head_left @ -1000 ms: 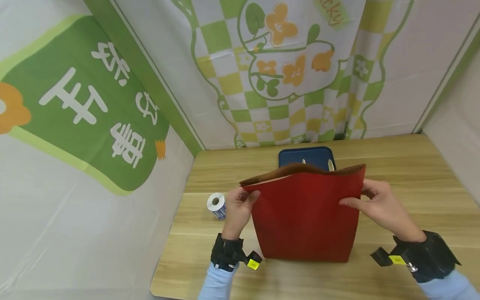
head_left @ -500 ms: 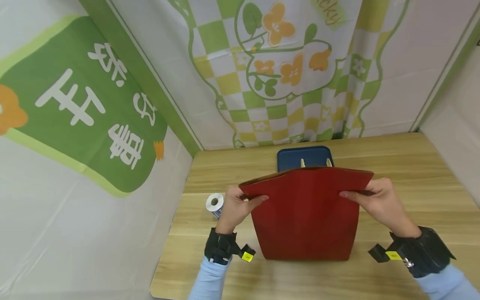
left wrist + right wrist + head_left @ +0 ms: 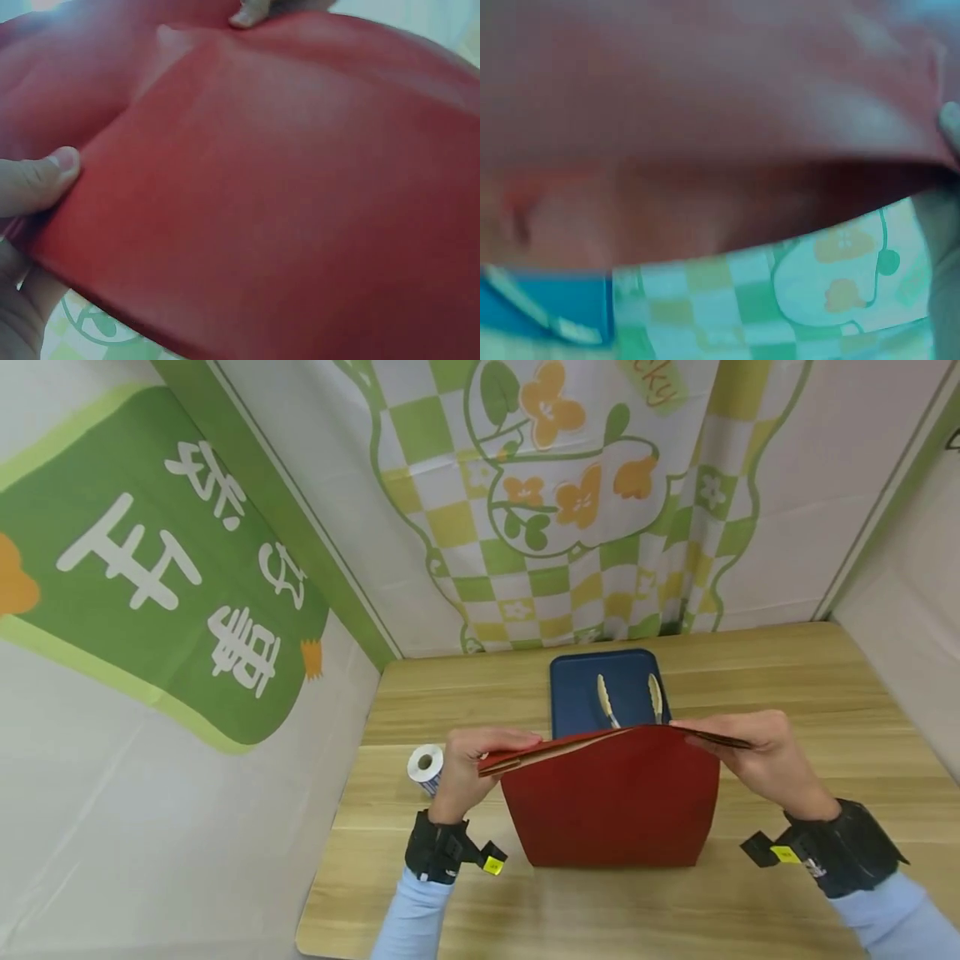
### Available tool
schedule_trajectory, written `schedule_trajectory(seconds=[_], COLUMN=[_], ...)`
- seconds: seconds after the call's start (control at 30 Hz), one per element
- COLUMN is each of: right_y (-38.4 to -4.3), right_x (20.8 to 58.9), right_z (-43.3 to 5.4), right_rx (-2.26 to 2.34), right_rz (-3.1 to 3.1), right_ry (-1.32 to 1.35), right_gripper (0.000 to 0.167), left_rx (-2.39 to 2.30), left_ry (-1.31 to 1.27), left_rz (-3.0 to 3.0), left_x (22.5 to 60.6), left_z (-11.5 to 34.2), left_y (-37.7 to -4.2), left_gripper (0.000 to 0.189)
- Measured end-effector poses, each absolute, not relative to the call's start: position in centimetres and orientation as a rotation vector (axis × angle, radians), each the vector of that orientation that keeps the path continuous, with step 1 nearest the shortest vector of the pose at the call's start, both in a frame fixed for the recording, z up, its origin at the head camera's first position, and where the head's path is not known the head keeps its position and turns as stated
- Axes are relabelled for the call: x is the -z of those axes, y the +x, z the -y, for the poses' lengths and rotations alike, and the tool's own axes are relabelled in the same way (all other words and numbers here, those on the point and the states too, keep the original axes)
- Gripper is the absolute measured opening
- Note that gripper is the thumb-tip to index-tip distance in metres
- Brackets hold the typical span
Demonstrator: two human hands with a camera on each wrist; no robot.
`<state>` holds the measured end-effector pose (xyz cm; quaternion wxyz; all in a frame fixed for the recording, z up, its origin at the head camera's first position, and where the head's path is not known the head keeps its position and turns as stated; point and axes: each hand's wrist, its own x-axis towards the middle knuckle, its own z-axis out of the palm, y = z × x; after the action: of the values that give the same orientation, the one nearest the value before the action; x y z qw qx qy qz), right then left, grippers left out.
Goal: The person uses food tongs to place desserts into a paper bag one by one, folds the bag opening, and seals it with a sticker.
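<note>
A red paper bag (image 3: 615,814) with a brown inside stands upright on the wooden table. Its top edge is bent over toward the front. My left hand (image 3: 468,770) grips the upper left corner, and my right hand (image 3: 768,760) grips the upper right one. In the left wrist view, the left thumb (image 3: 39,184) presses on the red paper, with fingers behind it. Blurred in the right wrist view, the bag's mouth gapes along a dark brown strip (image 3: 765,199), and the right hand (image 3: 941,217) shows at the edge.
Behind the bag lies a dark blue tray (image 3: 577,681) bearing tongs (image 3: 604,700) with pale tips, partly hidden by the bag. A roll of white labels (image 3: 425,765) stands left, close to the left hand. A checkered curtain (image 3: 570,568) hangs beyond the table's far edge.
Both hands have turned the bag's top edge down and forward. The bag now looks shorter, and more of the tray and tongs shows behind it.
</note>
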<state>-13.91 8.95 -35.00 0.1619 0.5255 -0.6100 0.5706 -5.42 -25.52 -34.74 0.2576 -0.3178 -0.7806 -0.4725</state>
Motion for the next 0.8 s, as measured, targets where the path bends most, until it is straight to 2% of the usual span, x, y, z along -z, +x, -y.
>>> schedule_trajectory(seconds=[0.13,0.37,0.53,0.67,0.73,0.8], right_y=[-13.9,-14.1,-14.0,-14.0,-14.1,-14.3], right_x=[35.1,34.8,35.3,35.6,35.7,35.8], right_z=[-9.2,-9.8,-10.4,-11.1,-11.4,-11.6], right_rx=[-1.379,-1.294,-1.101,-0.956,-0.875,-0.798], right_rz=[1.586,1.599,1.581,1.606,1.638,1.664], right_ry=[1.623,1.671,1.623,1.643,1.649,1.659], right_gripper=[0.028,0.027,0.027,0.029,0.031,0.035], left_rx=[1.253,1.224,1.079,1.107,1.136,1.119], left_ry=[-0.985,-1.063,-1.084,-1.061,-1.008,-0.922], left_rz=[2.123,2.126,2.252,2.408,2.477,2.55], left_x=[34.9,34.9,34.2,32.9,32.1,31.4], left_z=[25.9,26.4,26.8,27.5,27.5,27.0], left_y=[-5.4,-5.6,-5.6,-5.1,-4.9,-4.9], left_gripper=[0.017,0.021,0.035,0.054,0.049,0.032])
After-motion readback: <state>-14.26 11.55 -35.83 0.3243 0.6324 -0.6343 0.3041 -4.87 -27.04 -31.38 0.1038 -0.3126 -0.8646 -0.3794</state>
